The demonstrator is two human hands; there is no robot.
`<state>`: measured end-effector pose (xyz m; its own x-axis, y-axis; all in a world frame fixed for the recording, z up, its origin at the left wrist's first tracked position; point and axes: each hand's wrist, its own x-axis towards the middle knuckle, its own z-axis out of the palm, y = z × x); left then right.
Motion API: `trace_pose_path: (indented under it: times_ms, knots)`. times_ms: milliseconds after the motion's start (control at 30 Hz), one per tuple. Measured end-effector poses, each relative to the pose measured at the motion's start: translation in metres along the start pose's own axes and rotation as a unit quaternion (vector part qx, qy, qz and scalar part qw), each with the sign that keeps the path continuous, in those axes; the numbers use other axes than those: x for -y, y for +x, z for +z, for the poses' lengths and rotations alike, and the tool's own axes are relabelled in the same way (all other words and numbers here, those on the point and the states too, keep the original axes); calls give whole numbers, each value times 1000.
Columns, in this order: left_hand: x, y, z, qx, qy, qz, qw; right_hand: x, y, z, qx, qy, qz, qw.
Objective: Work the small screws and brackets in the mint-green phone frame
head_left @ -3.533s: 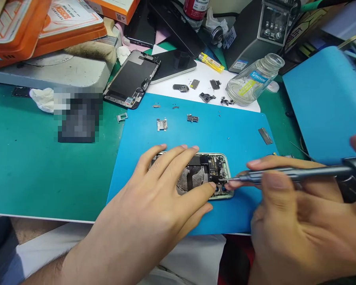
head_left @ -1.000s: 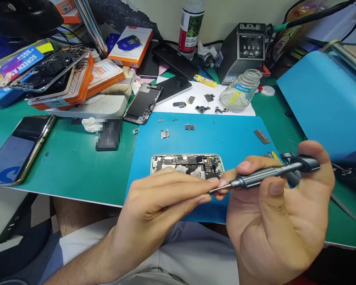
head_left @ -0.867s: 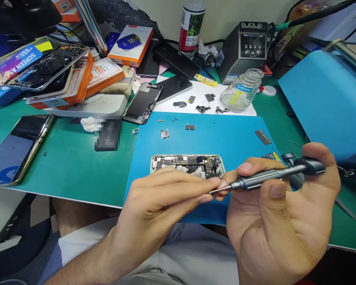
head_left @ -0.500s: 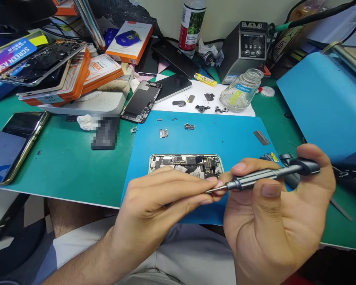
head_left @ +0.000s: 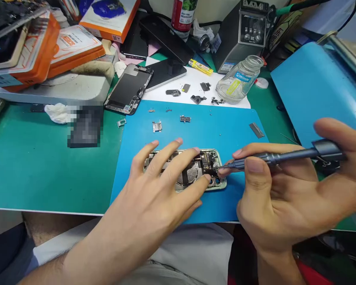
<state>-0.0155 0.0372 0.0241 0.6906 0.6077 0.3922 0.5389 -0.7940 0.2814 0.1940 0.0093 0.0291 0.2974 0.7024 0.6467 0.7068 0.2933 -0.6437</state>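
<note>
An opened phone point(head_left: 207, 162) lies on the blue mat point(head_left: 172, 136), its circuit boards, round coil and camera holes showing. My left hand point(head_left: 166, 182) rests over it with the fingers spread, fingertips at its upper edge and near the cameras. Part of the phone is hidden under that hand. In my right hand point(head_left: 269, 178) is a slim grey precision screwdriver point(head_left: 281, 157), held between thumb and fingers with its end cap against the palm side. Its tip reaches the phone's right end, by the board; a screw there is too small to make out.
Small metal parts, among them a bracket point(head_left: 185, 118) and a silver connector piece point(head_left: 157, 126), lie above the phone. A glass jar point(head_left: 233, 85), a detached screen point(head_left: 129, 89) and a grey soldering station point(head_left: 240, 39) stand or lie behind. Orange boxes point(head_left: 74, 47) are piled at left.
My left hand has left the screwdriver's tip and spread over the phone. The right hand has moved the screwdriver's tip down onto the phone. The view has shifted.
</note>
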Motion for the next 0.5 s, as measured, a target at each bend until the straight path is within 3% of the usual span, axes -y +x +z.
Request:
trace_pose_path:
  times_ms: [200, 367, 500]
  knots:
    - [1, -2, 5, 19, -8, -7, 1000, -2, 9, 1, 72, -16, -3, 997]
    - [-1, 0, 9, 8, -5, -27, 1000, -2, 12, -5, 84, -126, -16, 988]
    - [-1, 3, 10, -2, -4, -34, 999, -7, 9, -7, 90, -126, -24, 988]
